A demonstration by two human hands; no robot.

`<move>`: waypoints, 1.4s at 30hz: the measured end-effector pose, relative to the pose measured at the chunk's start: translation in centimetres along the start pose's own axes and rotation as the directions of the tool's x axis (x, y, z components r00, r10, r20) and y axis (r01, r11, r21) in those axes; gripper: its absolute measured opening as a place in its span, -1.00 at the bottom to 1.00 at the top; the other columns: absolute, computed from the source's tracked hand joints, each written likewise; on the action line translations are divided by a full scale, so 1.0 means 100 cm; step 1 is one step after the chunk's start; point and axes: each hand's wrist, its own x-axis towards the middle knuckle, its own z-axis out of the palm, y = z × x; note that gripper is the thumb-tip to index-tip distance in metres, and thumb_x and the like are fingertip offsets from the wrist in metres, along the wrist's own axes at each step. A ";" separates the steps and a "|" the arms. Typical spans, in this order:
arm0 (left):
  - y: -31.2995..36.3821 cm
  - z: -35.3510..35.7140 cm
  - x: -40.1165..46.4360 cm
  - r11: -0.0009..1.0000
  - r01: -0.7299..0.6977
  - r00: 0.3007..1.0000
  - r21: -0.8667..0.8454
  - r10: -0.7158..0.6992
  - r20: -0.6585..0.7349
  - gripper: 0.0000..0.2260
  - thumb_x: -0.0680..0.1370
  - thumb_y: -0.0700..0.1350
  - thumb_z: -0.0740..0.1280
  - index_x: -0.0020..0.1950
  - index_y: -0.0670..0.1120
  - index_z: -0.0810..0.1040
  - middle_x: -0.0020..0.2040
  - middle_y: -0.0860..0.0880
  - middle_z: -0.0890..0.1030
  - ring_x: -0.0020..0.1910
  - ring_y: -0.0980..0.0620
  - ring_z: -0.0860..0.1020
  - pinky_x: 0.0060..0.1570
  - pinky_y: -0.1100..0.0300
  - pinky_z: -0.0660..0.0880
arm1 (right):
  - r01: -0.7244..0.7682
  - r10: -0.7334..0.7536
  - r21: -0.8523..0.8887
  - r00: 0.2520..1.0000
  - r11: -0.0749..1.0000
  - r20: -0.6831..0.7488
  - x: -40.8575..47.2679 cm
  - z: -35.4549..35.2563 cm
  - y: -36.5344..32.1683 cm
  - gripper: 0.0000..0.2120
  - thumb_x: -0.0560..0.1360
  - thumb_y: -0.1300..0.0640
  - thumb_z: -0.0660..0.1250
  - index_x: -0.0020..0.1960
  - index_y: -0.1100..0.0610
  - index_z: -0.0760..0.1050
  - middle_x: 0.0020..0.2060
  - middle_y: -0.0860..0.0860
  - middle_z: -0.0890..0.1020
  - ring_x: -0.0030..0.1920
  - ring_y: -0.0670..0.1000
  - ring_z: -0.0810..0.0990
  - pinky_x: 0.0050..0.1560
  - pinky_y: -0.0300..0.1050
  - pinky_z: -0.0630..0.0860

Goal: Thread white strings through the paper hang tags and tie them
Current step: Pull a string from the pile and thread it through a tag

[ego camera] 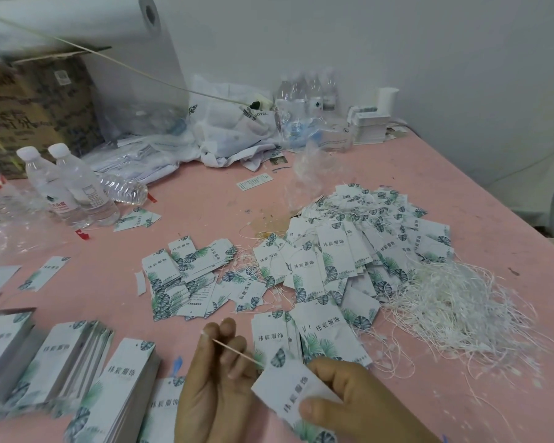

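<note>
We hold the tag [296,391] low in front with our right hand [349,401]; our left hand [218,362] pinches the string [234,348] at its hole. Thin paper bends easily, so grip near the edges.

Only the person's two bare hands show, both low in the view near the pink table [381,174]'s closest edge. The left hand [211,385] has nothing on it: no glove, ring or watch, and its nails are short and unpainted (one fingertip nail looks pale). The right hand [349,398] is likewise uncovered, with a short plain thumbnail, and its forearm leaves the view with no sleeve or cuff showing.
</note>
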 end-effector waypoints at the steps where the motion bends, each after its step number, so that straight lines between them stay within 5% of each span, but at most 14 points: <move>1: -0.014 -0.006 -0.002 1.000 -0.013 1.000 -0.007 0.013 0.012 -0.83 0.37 -0.17 0.57 -0.14 -0.16 0.64 -0.16 -0.09 0.60 -0.43 0.12 0.43 -0.48 0.34 0.40 | 0.040 -0.040 0.034 0.999 0.999 -0.015 0.000 -0.002 0.002 -0.80 0.48 0.07 0.42 0.10 -0.02 0.62 0.01 0.06 0.71 0.03 0.03 0.66 0.04 -0.19 0.51; 3: -0.020 -0.005 -0.002 0.985 -0.028 0.996 0.173 0.043 -0.084 -0.89 0.35 -0.15 0.50 -0.25 -0.13 0.61 -0.24 -0.09 0.55 -0.52 0.13 0.39 -0.61 0.35 0.33 | 0.080 -0.059 0.173 0.991 0.982 -0.121 0.000 -0.007 0.006 -0.68 0.43 0.04 0.48 0.15 0.11 0.59 0.07 0.31 0.63 0.09 0.28 0.61 0.13 0.14 0.51; 5: -0.033 -0.002 -0.007 0.913 -0.007 0.995 0.409 0.047 -0.088 -0.95 0.32 -0.23 0.46 -0.28 -0.16 0.61 -0.36 -0.15 0.48 -0.55 0.08 0.36 -0.60 0.33 0.29 | 0.156 -0.106 0.233 0.971 0.960 -0.214 0.000 -0.007 0.006 -0.62 0.42 0.00 0.51 0.17 0.12 0.59 0.06 0.34 0.63 0.12 0.35 0.59 0.19 0.32 0.49; 7: -0.047 -0.002 -0.014 0.809 0.038 0.997 0.586 0.006 -0.073 -0.88 0.24 -0.25 0.52 -0.29 -0.19 0.63 -0.47 -0.20 0.42 -0.56 0.02 0.37 -0.56 0.30 0.34 | 0.234 -0.173 0.186 0.939 0.954 -0.296 0.001 -0.007 0.005 -0.64 0.43 0.00 0.50 0.18 0.07 0.60 0.03 0.24 0.68 0.08 0.24 0.65 0.08 0.12 0.58; 10: -0.062 -0.013 -0.022 0.625 -0.043 0.999 0.780 0.014 0.045 -0.73 0.27 -0.02 0.55 -0.19 -0.18 0.67 -0.41 -0.28 0.51 -0.45 -0.03 0.41 -0.41 0.22 0.34 | 0.280 -0.209 0.120 0.888 0.953 -0.411 0.003 -0.007 0.006 -0.69 0.40 0.07 0.48 0.13 0.05 0.64 -0.03 0.18 0.71 -0.02 0.12 0.70 -0.04 -0.14 0.58; 14: -0.068 -0.017 -0.021 0.385 -0.291 0.953 0.876 0.203 0.227 -0.79 0.36 0.06 0.49 -0.16 -0.06 0.69 -0.25 -0.21 0.61 -0.36 -0.20 0.48 -0.24 0.08 0.38 | 0.301 -0.234 0.057 0.833 0.952 -0.501 0.003 -0.008 0.006 -0.69 0.33 0.05 0.50 0.06 0.04 0.67 -0.10 0.19 0.72 -0.10 0.15 0.71 -0.12 -0.12 0.61; 17: -0.067 -0.012 -0.021 0.176 -0.437 0.880 0.882 0.288 0.378 -0.92 0.39 0.04 0.46 -0.16 0.08 0.69 -0.24 0.03 0.61 -0.41 -0.02 0.50 -0.35 0.25 0.39 | 0.276 -0.205 0.061 0.827 0.959 -0.524 0.002 -0.010 0.006 -0.69 0.33 0.06 0.51 0.06 0.02 0.67 -0.09 0.17 0.73 -0.08 0.18 0.71 -0.10 -0.08 0.63; 20: -0.067 -0.008 -0.023 0.051 -0.462 0.843 0.886 0.337 0.420 -0.90 0.40 0.02 0.43 -0.11 0.18 0.66 -0.26 0.15 0.57 -0.42 0.20 0.49 -0.39 0.42 0.39 | 0.233 -0.161 0.056 0.807 0.971 -0.568 0.002 -0.017 -0.005 -0.79 0.42 0.08 0.47 0.05 -0.07 0.66 -0.05 0.08 0.73 -0.11 0.14 0.71 -0.17 0.00 0.63; 23: -0.067 -0.009 -0.025 -0.029 -0.433 0.844 0.901 0.337 0.417 -0.92 0.43 0.03 0.38 -0.12 0.20 0.64 -0.27 0.17 0.57 -0.38 0.20 0.51 -0.36 0.42 0.40 | 0.160 -0.106 0.022 0.747 0.987 -0.656 0.016 -0.046 -0.026 -0.84 0.49 0.10 0.37 -0.02 -0.14 0.64 -0.06 -0.02 0.73 -0.24 -0.01 0.70 -0.29 -0.11 0.57; 27: -0.067 -0.012 -0.026 -0.060 -0.394 0.867 0.917 0.306 0.393 -0.92 0.43 0.04 0.36 -0.14 0.20 0.63 -0.31 0.17 0.55 -0.40 0.22 0.48 -0.38 0.41 0.40 | 0.113 -0.071 0.008 0.676 0.994 -0.734 0.066 -0.099 -0.063 -0.80 0.55 0.24 0.28 -0.08 0.02 0.64 -0.14 0.00 0.71 -0.32 -0.12 0.66 -0.39 -0.17 0.55; 31: -0.066 -0.015 -0.025 -0.085 -0.378 0.876 0.922 0.291 0.386 -0.93 0.42 0.05 0.35 -0.15 0.19 0.63 -0.33 0.17 0.54 -0.42 0.22 0.47 -0.39 0.40 0.39 | -0.224 -0.139 -0.311 0.561 0.923 -0.816 0.103 -0.139 -0.069 -0.67 0.60 0.24 0.19 0.35 0.26 0.40 0.28 0.27 0.49 0.16 0.24 0.54 0.09 0.12 0.51; 34: -0.064 -0.014 -0.024 -0.089 -0.373 0.877 0.923 0.290 0.383 -0.93 0.42 0.04 0.35 -0.16 0.18 0.62 -0.32 0.15 0.55 -0.42 0.21 0.47 -0.39 0.39 0.39 | -0.275 -0.229 -0.422 0.531 0.864 -0.816 0.095 -0.141 -0.050 -0.61 0.62 0.23 0.17 0.44 0.15 0.31 0.36 0.12 0.42 0.28 0.11 0.46 0.22 0.02 0.42; 39: -0.067 -0.019 -0.023 -0.039 -0.308 0.908 0.951 0.287 0.306 -0.91 0.41 0.07 0.35 -0.13 0.19 0.64 -0.29 0.10 0.59 -0.39 0.16 0.50 -0.36 0.37 0.42 | -0.163 -0.263 -0.434 0.595 0.886 -0.760 0.056 -0.103 -0.019 -0.83 0.58 0.15 0.29 0.11 -0.08 0.51 0.01 -0.07 0.61 -0.04 -0.12 0.57 -0.09 -0.27 0.45; 42: -0.068 -0.026 -0.023 0.050 -0.227 0.937 0.973 0.284 0.204 -0.84 0.41 0.02 0.37 -0.04 0.19 0.65 -0.35 -0.02 0.61 -0.49 0.15 0.46 -0.44 0.28 0.44 | -0.234 -0.185 -0.456 0.687 0.859 -0.702 0.029 -0.074 -0.005 -0.89 0.48 -0.03 0.42 -0.03 -0.15 0.51 -0.22 -0.18 0.59 -0.21 -0.20 0.56 -0.26 -0.35 0.44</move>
